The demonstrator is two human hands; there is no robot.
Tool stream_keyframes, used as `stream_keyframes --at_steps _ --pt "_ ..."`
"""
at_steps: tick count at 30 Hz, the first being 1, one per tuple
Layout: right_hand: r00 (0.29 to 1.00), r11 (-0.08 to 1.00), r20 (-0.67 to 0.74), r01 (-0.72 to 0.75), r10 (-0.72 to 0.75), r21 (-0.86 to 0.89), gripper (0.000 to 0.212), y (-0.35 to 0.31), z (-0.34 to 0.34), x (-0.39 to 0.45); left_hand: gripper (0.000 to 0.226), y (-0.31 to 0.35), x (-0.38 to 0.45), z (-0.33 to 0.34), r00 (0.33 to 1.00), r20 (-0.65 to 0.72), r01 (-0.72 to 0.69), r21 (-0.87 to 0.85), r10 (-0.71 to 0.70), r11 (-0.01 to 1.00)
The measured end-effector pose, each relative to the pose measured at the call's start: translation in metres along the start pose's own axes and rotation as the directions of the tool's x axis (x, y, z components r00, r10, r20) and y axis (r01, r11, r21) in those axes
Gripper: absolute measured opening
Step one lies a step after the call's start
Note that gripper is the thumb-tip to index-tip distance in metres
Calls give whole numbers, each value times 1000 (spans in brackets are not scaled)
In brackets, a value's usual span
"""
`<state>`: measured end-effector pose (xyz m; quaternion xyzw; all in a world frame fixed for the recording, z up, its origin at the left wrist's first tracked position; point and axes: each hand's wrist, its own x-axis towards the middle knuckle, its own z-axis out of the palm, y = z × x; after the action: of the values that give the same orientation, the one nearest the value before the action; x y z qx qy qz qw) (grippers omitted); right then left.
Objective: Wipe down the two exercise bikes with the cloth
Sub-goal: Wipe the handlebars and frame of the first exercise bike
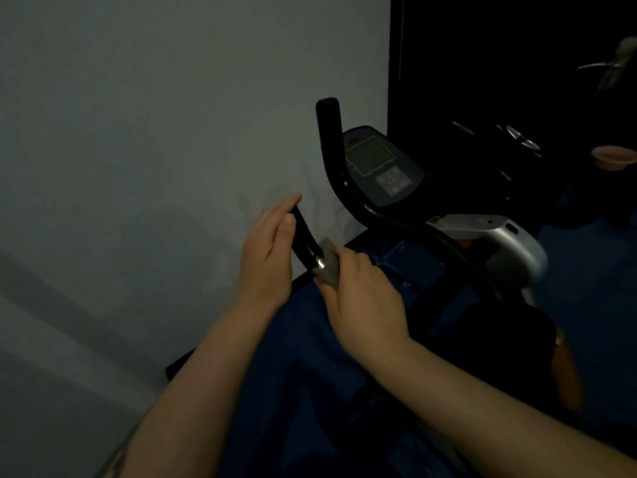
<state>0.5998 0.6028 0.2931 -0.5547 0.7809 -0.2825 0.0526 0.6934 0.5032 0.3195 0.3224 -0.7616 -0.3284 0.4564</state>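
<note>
Cloth sits bunched under the right hand's curled fingers, pressed against the handlebar; left hand's straight fingers rest alongside it.

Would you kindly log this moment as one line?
right hand: wipes near handlebar with cloth | left hand: fingers straight, steadying handlebar end | console: untouched

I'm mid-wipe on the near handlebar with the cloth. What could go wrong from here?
The cloth looks bunched small in the right hand, so it may slip off the thin near handlebar or miss parts of it. The left hand only rests straight fingers against the grip end, so the bar may not be well steadied. The room is dim, so missed spots, and the console close behind, could be hard to see.
</note>
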Motion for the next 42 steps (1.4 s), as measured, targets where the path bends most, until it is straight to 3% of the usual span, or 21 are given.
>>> stream_keyframes --at_steps 3,6,9,12,16,18,20,23,26,29,31,34,37,40,42 --pt "997 996 68 -31 26 79 47 -19 -2 43 44 -4 4 -3 999 34 40 -87 -37 995" --pt "977 942 192 -146 90 302 53 -41 -13 73 47 -6 3 -3 998 41 47 -126 -42 991" --pt "985 940 101 -167 143 296 49 -31 -11 41 45 -10 2 -3 998 54 44 -123 -38 991" --pt "970 931 104 -242 222 274 53 -34 -15 40 42 -10 3 -3 998 60 37 -157 -27 987" --pt "970 840 32 -226 243 493 64 -64 -7 87 47 -10 0 1 995 54 100 -255 -90 962" --pt "987 881 -99 -69 130 468 57 -63 -1 69 51 -10 -3 0 991 87 118 -274 -98 955" --pt "996 910 -86 28 8 413 51 -46 -6 34 53 -11 -4 -4 991 114 97 -258 -69 961" --pt "995 868 67 -93 69 489 49 -30 -15 37 57 -11 0 -5 993 93 101 -276 -78 956" --pt "991 884 32 -132 132 449 48 -45 -8 75 54 -10 -1 -1 993 74 110 -284 -93 952" --pt "990 968 -142 23 14 252 42 -44 9 60 54 -10 -3 -2 989 109 125 -273 -98 954" --pt "990 991 -118 86 -74 100 36 -24 8 41 60 -9 -3 -3 990 109 112 -259 -86 959" --pt "990 962 140 -35 -3 270 33 -10 -1 63 61 -7 -3 -1 992 92 103 -261 -82 960" --pt "991 753 84 -131 100 644 43 -39 -1 88 59 -5 -4 1 992 74 118 -270 -102 956" --pt "998 883 -59 15 14 470 39 -38 4 68 62 -1 -6 0 988 87 144 -261 -125 954" --pt "998 926 46 16 -36 378 36 -17 -1 55 61 1 -7 1 986 88 159 -258 -141 953"
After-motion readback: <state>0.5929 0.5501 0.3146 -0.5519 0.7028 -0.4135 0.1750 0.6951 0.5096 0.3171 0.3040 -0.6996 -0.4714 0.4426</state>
